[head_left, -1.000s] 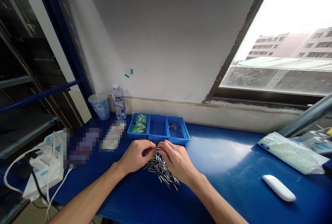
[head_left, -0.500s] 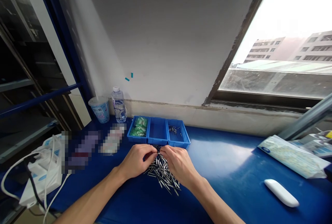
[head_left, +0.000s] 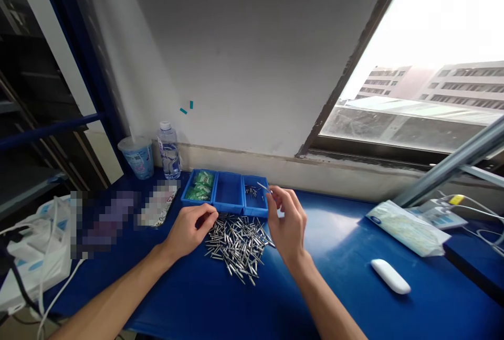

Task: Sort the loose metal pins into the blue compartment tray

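A loose pile of thin silvery metal pins (head_left: 238,248) lies on the blue table, in front of a blue tray with three compartments (head_left: 229,204). My right hand (head_left: 287,219) pinches one metal pin (head_left: 263,187) between thumb and fingers, its tip pointing up and left over the right compartment. A few similar pins (head_left: 251,191) lie in that compartment. Green-and-clear packets (head_left: 200,185) fill the left one; the middle one shows its bare bottom. At the pile's left edge, my left hand (head_left: 191,230) has thumb and forefinger pressed together; whatever may be between them is hidden.
Behind the tray's left side stand a water bottle (head_left: 169,151) and a paper cup (head_left: 137,157). White power strips with cables (head_left: 39,256) lie far left. To the right are a white oblong case (head_left: 390,276) and a plastic packet (head_left: 407,227). A wall and window border the table.
My hands, close together over the pile before, have moved apart. The right one rose to the tray's right compartment with a pin; the left drew back leftward, uncovering more of the pile.
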Demonstrator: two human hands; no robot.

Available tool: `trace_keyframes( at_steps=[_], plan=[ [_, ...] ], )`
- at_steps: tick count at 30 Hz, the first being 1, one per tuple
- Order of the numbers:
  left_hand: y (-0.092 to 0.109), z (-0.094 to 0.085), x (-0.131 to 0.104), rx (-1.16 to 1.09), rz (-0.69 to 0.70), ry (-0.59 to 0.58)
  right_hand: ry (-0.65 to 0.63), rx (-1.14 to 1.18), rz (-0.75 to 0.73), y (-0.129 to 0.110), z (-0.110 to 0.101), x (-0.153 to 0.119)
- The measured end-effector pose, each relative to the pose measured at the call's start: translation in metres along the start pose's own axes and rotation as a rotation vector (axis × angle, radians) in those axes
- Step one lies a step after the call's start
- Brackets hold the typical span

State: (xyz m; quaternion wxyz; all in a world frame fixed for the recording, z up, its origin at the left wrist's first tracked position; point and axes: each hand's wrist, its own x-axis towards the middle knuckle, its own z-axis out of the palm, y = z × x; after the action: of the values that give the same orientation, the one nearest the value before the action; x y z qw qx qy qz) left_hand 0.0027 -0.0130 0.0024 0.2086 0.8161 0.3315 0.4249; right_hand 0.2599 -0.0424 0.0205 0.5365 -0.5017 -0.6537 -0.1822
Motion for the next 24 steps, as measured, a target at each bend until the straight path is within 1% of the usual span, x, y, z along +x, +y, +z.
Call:
trace_keyframes(
  at_steps=[2,4,6,9,10,11,12,14,17,24],
  plan=[
    [-0.001,0.000,-0.001,0.004,0.021,-0.009,-0.127,-0.139,-0.027,0.005,0.000,-0.001],
    [-0.001,0.001,-0.001,0.013,0.035,-0.034,-0.286,-0.160,-0.066,0.009,0.001,-0.006],
    [-0.002,0.001,-0.001,0.017,0.028,-0.066,-0.484,-0.136,-0.064,0.011,0.002,-0.011],
    [-0.004,0.000,0.000,0.006,-0.002,-0.127,-0.833,-0.171,-0.028,0.007,0.005,-0.014],
    [-0.005,0.000,-0.001,0.003,-0.012,-0.147,-0.923,-0.208,-0.004,0.004,0.006,-0.013],
    [-0.005,0.000,-0.001,0.002,-0.019,-0.167,-0.987,-0.248,0.027,0.001,0.008,-0.013],
    [-0.005,0.000,-0.001,0.003,-0.023,-0.188,-1.027,-0.289,0.063,-0.001,0.009,-0.012],
    [-0.006,0.001,-0.002,0.008,-0.023,-0.222,-1.067,-0.349,0.132,-0.007,0.013,-0.011],
    [-0.006,0.003,-0.003,0.015,-0.014,-0.251,-1.097,-0.327,0.178,-0.013,0.018,-0.013],
    [-0.004,0.001,-0.001,0.018,-0.012,-0.236,-1.080,-0.240,0.252,-0.016,0.022,-0.014]
  ],
)
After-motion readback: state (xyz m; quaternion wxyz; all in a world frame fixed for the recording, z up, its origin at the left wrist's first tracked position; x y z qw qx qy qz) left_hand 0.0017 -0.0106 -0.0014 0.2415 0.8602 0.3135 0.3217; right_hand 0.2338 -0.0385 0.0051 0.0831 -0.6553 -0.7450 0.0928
